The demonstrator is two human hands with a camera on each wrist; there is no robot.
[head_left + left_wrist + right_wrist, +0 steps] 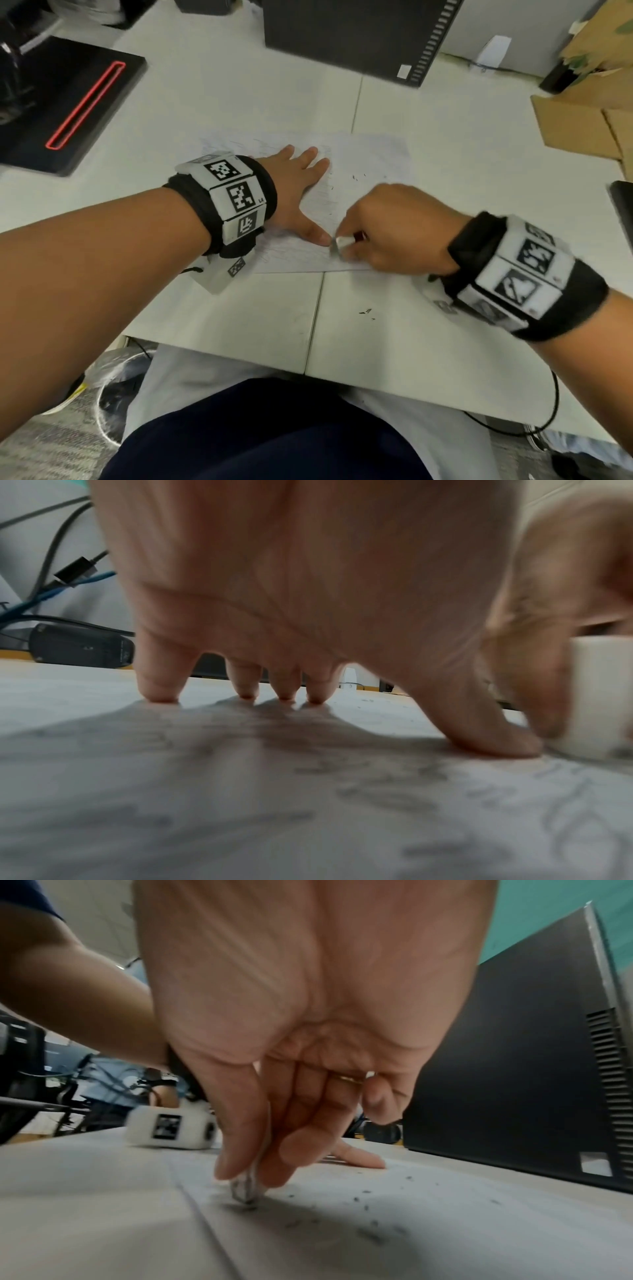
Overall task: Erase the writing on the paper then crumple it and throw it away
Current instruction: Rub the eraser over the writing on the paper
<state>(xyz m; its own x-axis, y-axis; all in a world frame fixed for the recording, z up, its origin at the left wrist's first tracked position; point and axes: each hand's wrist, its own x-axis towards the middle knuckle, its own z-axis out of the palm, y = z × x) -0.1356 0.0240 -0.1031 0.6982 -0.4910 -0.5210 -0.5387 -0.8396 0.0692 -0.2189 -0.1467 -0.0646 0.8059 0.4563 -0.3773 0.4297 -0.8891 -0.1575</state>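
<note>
A white sheet of paper (370,161) with faint pencil writing lies flat on the white desk (212,96). My left hand (298,192) presses it down with fingers spread and straight; its fingertips (161,693) touch the sheet. My right hand (383,233) pinches a small white eraser (340,245) between thumb and fingers, its smudged end (245,1191) on the paper near the sheet's near edge, right beside my left thumb (486,737). Dark eraser crumbs (363,1199) lie scattered over the paper.
A black computer tower (346,34) stands behind the paper. A black flat device with a red outline (68,102) lies far left. Cardboard boxes (582,120) sit at the right. A bin with a plastic liner (116,387) stands on the floor, lower left.
</note>
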